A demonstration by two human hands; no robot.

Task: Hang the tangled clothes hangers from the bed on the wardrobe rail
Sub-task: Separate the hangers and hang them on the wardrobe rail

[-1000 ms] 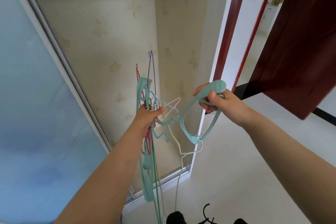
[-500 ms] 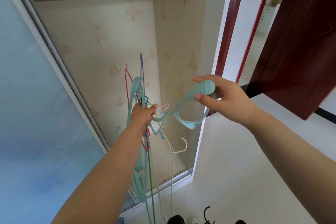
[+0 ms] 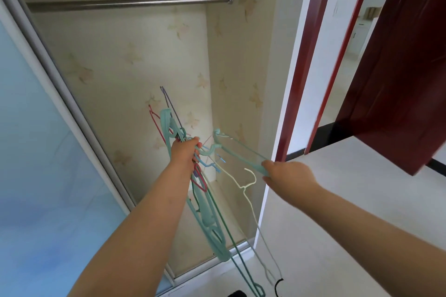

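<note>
At far left, the pale blue sliding door (image 3: 36, 152) is standing beside the open wardrobe, whose steel rail (image 3: 128, 3) is running bare across the top. Below it, my left hand (image 3: 184, 152) is gripping the tangled bundle of hangers (image 3: 207, 219), fingers curled round their necks; teal, red and purple hooks are sticking up above my fist while the bodies are trailing down toward the floor. A single teal hanger (image 3: 237, 152) is stretching from the bundle to my right hand (image 3: 287, 173), which is pinching its end. A white wire hanger (image 3: 248, 190) is dangling between my hands. At right, the dark red door (image 3: 398, 67) is standing open.
</note>
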